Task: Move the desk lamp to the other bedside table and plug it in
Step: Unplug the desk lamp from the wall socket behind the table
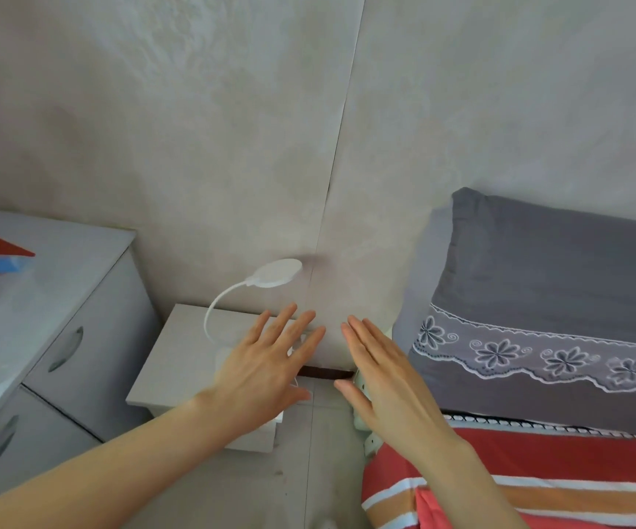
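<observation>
Lamp: The desk lamp (257, 288) is small and white. It stands on the low bedside table (179, 360), close to the wall.

Lamp head: It is a round flat disc, tipped up toward the wall.

Lamp neck: It is a thin white bendy tube that curves down from the head. I think it will wobble and bend if you pull on it.

Lamp base: The left hand hides it, so I cannot see its shape.

How it will feel: It looks like light plastic, so I think one hand could lift it. It may be a bit smooth and slippery.

Where to hold: I would grab it low, at the base, not at the skinny neck or the head.

Cord: A thin white wire (294, 381) shows by the left hand. I cannot tell where it plugs in. It has to come loose first, or it could tug the lamp over.

Left hand (267, 372): It is flat and spread wide above the table top, holding nothing.

Right hand (381, 376): It is flat too, fingers straight and close together, holding nothing. It is in the gap between the table and the bed.

Table top: It is pale grey, smooth and flat.

Room: There is a pale wall (232, 127) behind, a grey drawer cabinet (80, 299) on the left, and a bed on the right with a grey pillow (557, 299) and a striped blanket (518, 490).

Other table: I cannot see it from here.
</observation>
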A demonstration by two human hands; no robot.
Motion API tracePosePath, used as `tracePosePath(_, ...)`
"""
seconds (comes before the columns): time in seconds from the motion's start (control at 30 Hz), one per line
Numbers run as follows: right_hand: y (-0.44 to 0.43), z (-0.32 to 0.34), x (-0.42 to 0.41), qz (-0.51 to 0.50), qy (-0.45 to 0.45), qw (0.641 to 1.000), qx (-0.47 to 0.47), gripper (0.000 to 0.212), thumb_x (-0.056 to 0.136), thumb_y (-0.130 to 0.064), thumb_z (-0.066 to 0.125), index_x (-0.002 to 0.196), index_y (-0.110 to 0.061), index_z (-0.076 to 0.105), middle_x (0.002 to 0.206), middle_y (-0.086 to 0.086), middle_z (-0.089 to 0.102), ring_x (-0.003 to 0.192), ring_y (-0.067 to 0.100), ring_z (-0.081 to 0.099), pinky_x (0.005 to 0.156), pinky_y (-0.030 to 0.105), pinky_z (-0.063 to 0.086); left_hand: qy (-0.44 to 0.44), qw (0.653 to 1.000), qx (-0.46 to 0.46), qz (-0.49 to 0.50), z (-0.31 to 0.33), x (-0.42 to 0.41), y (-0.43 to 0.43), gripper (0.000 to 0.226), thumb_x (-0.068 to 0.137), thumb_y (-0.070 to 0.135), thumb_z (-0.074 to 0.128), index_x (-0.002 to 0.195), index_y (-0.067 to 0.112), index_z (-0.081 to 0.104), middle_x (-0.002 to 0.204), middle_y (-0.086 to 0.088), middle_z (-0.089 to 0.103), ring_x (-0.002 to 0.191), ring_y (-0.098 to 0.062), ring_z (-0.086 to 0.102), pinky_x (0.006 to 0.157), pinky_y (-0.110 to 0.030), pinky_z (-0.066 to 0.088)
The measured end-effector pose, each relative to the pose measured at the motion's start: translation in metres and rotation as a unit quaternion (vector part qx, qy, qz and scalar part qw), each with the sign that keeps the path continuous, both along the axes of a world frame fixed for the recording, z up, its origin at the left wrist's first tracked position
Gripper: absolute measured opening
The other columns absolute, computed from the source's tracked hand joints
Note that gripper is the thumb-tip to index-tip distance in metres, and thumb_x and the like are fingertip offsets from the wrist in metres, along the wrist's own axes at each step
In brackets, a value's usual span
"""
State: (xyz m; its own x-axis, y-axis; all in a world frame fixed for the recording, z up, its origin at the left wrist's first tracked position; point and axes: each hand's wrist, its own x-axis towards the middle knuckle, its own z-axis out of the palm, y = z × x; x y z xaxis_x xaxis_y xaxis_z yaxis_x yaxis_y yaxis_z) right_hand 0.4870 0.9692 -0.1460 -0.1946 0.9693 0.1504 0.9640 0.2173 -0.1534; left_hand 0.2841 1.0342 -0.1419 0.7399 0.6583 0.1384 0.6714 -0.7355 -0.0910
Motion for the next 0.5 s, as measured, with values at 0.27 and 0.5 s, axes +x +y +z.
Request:
tracePosePath(0.27,0.079,-0.033,0.077,0.02,0.032,0.999,-0.024,0.066,0.098,-0.04,0.046,0.151,-0.016,0.016,0.16,0.0,0.013,0.148,0.017,0.01,0.118,0.027,0.01,0.015,0.998,-0.021,0.055,-0.028,0.071,0.063,0.089,0.066,0.057,0.078,0.139,0.013,0.052,0.147,-0.012,0.047,0.137,-0.036,0.042,0.106,-0.054,0.041)
tracePosePath(0.5,0.13,-0.082,0.107,0.036,0.044,0.996,-0.064,0.063,0.1,-0.04,0.042,0.152,-0.018,0.013,0.16,-0.001,0.012,0.148,0.016,0.012,0.12,0.029,0.017,0.007,0.992,-0.074,0.107,-0.074,0.098,0.099,0.086,0.059,0.049,0.086,0.131,0.01,0.061,0.139,-0.015,0.056,0.129,-0.038,0.051,0.101,-0.054,0.046)
